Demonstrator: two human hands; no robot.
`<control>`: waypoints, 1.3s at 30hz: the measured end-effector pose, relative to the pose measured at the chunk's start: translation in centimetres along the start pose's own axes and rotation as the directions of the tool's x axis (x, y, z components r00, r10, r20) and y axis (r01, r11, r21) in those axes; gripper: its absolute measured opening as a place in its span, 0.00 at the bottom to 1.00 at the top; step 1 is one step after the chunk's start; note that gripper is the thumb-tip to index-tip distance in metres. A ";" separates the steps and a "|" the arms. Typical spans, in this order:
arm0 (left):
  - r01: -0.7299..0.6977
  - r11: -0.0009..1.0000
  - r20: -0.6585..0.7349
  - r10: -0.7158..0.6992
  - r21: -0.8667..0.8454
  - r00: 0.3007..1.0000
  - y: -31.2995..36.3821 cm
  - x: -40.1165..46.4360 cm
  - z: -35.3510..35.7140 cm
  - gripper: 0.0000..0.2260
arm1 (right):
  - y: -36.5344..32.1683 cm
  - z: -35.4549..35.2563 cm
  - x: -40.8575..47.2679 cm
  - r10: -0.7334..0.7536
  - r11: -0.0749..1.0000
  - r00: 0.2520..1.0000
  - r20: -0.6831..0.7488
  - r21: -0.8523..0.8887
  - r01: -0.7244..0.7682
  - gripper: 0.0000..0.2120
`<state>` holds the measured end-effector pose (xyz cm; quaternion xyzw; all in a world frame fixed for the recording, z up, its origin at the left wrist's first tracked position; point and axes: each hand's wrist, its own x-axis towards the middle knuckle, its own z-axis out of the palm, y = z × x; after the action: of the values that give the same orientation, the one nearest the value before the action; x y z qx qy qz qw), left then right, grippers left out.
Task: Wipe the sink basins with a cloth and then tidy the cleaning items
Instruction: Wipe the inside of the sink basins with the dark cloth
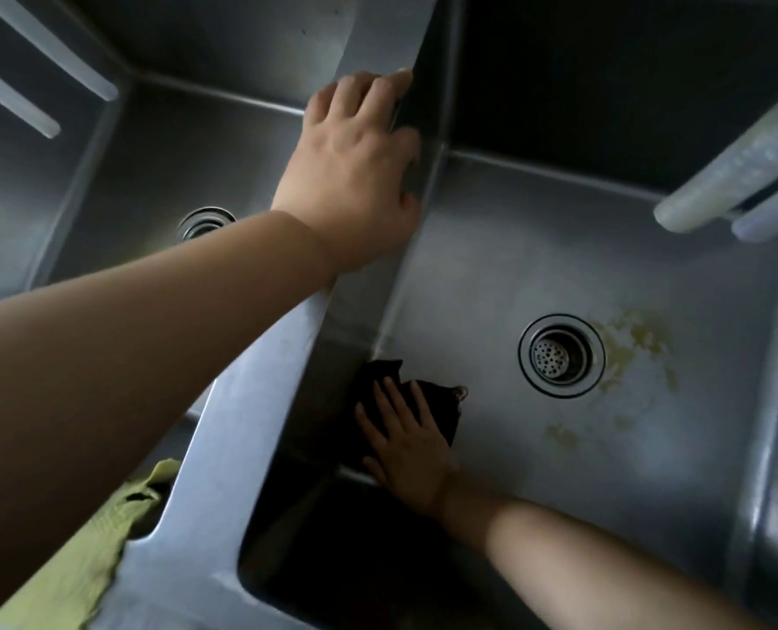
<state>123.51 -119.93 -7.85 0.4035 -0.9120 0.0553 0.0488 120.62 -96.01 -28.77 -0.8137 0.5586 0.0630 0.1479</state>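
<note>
The fingers (396, 402) of the right hand (407, 441) lay straight and spread out, pressing flat on a black cloth (439, 411). The cloth sat on the floor of the right basin (560, 229), in its near left corner, touching the wall that split the two basins. A small bit of the cloth stuck out to the right, past the fingertips. The right arm came in from the near right side.

The fingers (369, 90) of the left hand (355, 170) were bent over the top of the divider wall (260, 402), with the tips curled over its right edge, gripping it. The palm rested on top of the wall. The left arm reached in from the near left side.

Near the middle of the right basin was a round drain (560, 355) with little holes in it. Yellow-brown stains (641, 338) were just to the right of the drain, and more lay nearer, well apart from the cloth. The left basin (119, 175) had a drain (205, 222) too, partly hidden by the left arm.

A green cloth (73, 570) lay at the near left, by the rim of the sink. Pale tubes (732, 175) poked in over the far right of the right basin. Two pale bars (37, 52) showed at the far left.
</note>
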 end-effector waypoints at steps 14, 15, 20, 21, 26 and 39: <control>-0.300 0.944 0.115 0.285 0.137 0.952 5.6 -1.0 -0.5 0.15 | 13.9 -1.4 -15.7 -0.122 0.980 0.984 0.128 -0.145 0.140 0.33; -0.290 0.953 0.158 0.273 0.091 0.949 6.7 -1.2 0.2 0.13 | 15.7 -1.9 -17.2 -0.030 0.987 0.993 0.115 -0.156 0.048 0.35; -0.116 0.991 0.423 0.132 -0.063 0.896 9.9 -3.4 4.8 0.11 | 21.1 -2.4 -21.8 0.252 0.938 0.967 0.046 -0.259 -0.232 0.29; -0.089 0.995 0.486 0.104 -0.055 0.868 10.2 -4.1 5.9 0.12 | 20.8 -2.2 -21.6 0.280 0.927 0.959 0.046 -0.273 -0.258 0.30; 0.096 0.994 0.694 -0.028 -0.059 0.720 11.3 -7.5 10.2 0.20 | 17.4 -0.9 -17.6 0.279 0.942 0.960 -0.013 -0.191 -0.276 0.39; 0.083 0.995 0.750 -0.099 0.059 0.654 12.5 -8.4 13.3 0.34 | 21.1 -2.9 1.4 0.510 0.860 0.847 -0.148 0.054 -0.508 0.31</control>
<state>119.25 -107.34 -22.92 0.4358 -0.8288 -0.1101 -0.3332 101.37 -105.20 -30.03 -0.6380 0.7645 0.0320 0.0865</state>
